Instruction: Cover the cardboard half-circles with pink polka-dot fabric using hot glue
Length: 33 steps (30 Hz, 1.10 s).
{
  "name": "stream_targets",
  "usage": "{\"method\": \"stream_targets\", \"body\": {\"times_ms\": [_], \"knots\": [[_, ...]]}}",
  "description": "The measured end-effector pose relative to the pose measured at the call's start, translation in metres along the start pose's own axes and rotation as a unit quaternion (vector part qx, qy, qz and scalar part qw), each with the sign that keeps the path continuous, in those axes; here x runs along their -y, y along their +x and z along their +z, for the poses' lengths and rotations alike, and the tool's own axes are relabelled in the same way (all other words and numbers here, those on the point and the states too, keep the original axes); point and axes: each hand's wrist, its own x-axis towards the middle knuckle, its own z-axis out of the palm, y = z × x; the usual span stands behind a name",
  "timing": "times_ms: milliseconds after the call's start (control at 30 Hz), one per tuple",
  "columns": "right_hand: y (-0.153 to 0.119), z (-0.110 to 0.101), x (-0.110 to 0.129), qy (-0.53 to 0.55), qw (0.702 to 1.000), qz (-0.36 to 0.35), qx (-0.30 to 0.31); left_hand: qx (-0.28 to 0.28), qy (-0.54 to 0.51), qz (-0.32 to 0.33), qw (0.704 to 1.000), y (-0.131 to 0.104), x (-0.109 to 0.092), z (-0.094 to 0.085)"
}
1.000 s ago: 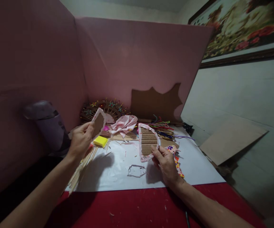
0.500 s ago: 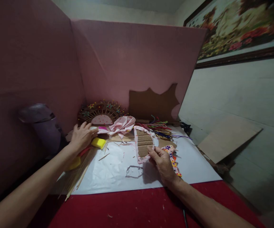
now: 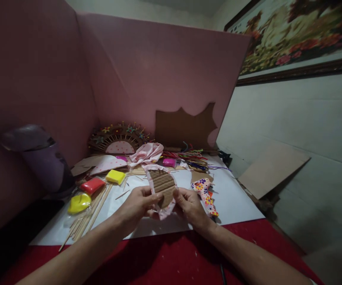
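Between both hands is a half-round cardboard piece, its brown corrugated side facing me and pink fabric folded over its edge. My left hand is closed on its lower left side, with the thumb on the cardboard. My right hand pinches the opposite edge. The piece is held tilted above the white sheet. To the right of my right hand lies a glue gun with a floral pattern. Beyond the piece, a crumpled pink cloth rests on the table.
Packs of yellow and red clay lie at left beside thin wooden sticks. A decorated cardboard fan and a cut cardboard sheet lean at the back. A purple bottle stands far left. Scissors lie at back right.
My left hand has come from the clay packs at left to the cardboard piece and closed on it. The piece has moved slightly left and lower, still in my right hand.
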Motion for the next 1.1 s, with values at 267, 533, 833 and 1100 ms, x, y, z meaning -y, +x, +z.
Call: {"method": "stream_targets", "body": {"times_ms": [267,533,833,1100], "knots": [[0.002,-0.001,0.003,-0.023,1.000,0.002,0.017,-0.041,-0.057,-0.014,0.997,-0.002,0.010,-0.010],[0.004,0.003,-0.002,-0.023,0.999,-0.009,0.026,-0.053,-0.038,0.000,0.998,-0.003,0.015,-0.015],[0.025,-0.041,0.020,-0.083,0.953,-0.165,-0.240,-0.143,0.094,-0.005,0.985,-0.012,-0.009,-0.023],[0.023,-0.048,0.038,0.085,0.957,-0.179,-0.214,-0.151,-0.011,-0.050,0.987,-0.005,0.010,-0.025]]}}
